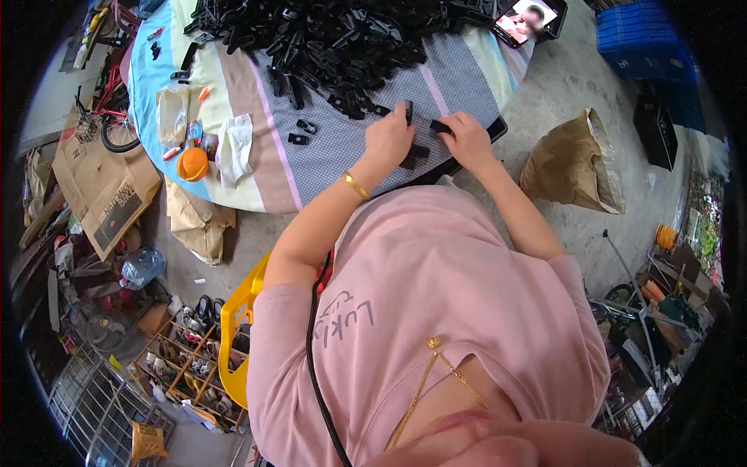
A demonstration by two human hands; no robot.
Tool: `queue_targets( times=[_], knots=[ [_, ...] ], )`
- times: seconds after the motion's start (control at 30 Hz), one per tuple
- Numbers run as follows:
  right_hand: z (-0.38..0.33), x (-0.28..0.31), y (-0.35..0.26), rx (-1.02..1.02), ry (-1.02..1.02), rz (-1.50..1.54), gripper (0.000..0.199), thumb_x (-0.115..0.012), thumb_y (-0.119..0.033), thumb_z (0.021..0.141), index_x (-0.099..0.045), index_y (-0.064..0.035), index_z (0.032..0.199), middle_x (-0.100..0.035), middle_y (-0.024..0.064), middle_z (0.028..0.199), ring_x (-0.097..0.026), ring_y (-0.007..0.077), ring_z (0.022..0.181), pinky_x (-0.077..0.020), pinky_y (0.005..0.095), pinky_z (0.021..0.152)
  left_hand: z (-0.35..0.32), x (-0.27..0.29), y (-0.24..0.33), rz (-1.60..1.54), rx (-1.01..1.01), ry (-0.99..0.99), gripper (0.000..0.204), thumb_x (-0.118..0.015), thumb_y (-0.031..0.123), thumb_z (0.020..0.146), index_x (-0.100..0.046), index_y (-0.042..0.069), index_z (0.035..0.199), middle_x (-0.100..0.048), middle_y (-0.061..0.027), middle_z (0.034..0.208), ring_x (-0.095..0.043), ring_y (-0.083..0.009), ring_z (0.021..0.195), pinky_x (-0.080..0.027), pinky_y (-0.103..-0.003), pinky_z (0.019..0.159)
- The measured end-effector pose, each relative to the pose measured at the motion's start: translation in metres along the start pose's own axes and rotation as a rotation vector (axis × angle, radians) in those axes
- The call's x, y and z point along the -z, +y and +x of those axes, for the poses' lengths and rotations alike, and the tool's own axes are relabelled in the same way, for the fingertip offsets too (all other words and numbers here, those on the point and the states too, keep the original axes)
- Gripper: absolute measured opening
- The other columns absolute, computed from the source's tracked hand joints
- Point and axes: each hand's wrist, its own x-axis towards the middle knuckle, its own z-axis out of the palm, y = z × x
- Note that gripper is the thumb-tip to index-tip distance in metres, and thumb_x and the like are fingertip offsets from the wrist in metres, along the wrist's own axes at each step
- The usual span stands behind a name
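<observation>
Busy near-right edge of the table (268,187)
Left hand (391,142) grasps one black piece (408,114), right hand (469,143) a second piece (441,126); bare cloth (325,167) lies near left, the black heap (342,54) crowds far.

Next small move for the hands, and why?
Probably ease the right hand toward the left hand to bring their pieces together: the right fingers pinch one black piece, the left hand appears to grip another dark piece, and a narrow gap of patterned cloth separates the two.
</observation>
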Motion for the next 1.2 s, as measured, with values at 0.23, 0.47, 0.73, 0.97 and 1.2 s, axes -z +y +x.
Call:
queue_targets(
  times=[0.23, 0.47, 0.73, 0.97, 1.2],
  knots=[
    [0.003, 0.004, -0.010, -0.246, -0.005, 0.168, 0.022, -0.071, -0.015, 0.071, -0.067, -0.0065, 0.091, -0.060, 0.0078, 0.082, -0.060, 0.0264, 0.077, -0.0488, 0.0371, 0.068, 0.019, -0.019, -0.030, -0.143, -0.179, 0.096, 0.032, -0.059, 0.010, 0.082, -0.060, 0.013, 0.113, -0.060, -0.0162, 0.091, -0.060, -0.0362, 0.084, -0.049, -0.044, 0.072],
    [0.006, 0.000, -0.011, 0.020, 0.095, 0.121, 0.025, -0.072, -0.011, 0.071, -0.067, -0.0026, 0.094, -0.060, 0.0084, 0.082, -0.058, 0.0254, 0.068, -0.0478, 0.0334, 0.062, 0.009, -0.006, -0.028, -0.088, -0.266, 0.088, 0.024, -0.070, 0.012, 0.072, -0.067, 0.010, 0.095, -0.056, -0.0111, 0.091, -0.059, -0.0314, 0.080, -0.049, -0.041, 0.070],
    [0.009, 0.008, -0.007, 0.128, 0.021, -0.065, 0.023, -0.071, -0.011, 0.068, -0.067, -0.0062, 0.090, -0.058, 0.0061, 0.082, -0.057, 0.0257, 0.082, -0.0485, 0.0360, 0.070, 0.009, -0.013, -0.037, -0.075, -0.391, 0.165, 0.019, -0.070, 0.012, 0.071, -0.068, 0.008, 0.090, -0.058, -0.0072, 0.085, -0.057, -0.0272, 0.086, -0.049, -0.038, 0.070],
    [0.027, -0.008, -0.014, 0.228, 0.006, -0.028, 0.022, -0.070, -0.008, 0.065, -0.065, -0.0047, 0.086, -0.057, 0.0072, 0.081, -0.057, 0.0266, 0.082, -0.0486, 0.0358, 0.069, 0.014, -0.018, -0.041, -0.088, -0.402, 0.111, 0.018, -0.070, 0.013, 0.071, -0.067, 0.006, 0.088, -0.058, -0.0079, 0.082, -0.058, -0.0286, 0.081, -0.048, -0.040, 0.070],
    [0.032, 0.008, -0.001, 0.126, -0.276, 0.040, 0.020, -0.071, -0.016, 0.070, -0.066, -0.0055, 0.086, -0.059, 0.0098, 0.086, -0.058, 0.0287, 0.079, -0.0477, 0.0391, 0.068, 0.014, 0.029, -0.047, -0.165, -0.316, 0.289, 0.022, -0.073, 0.016, 0.071, -0.067, 0.004, 0.088, -0.061, -0.0114, 0.087, -0.060, -0.0297, 0.082, -0.049, -0.038, 0.072]
  ],
)
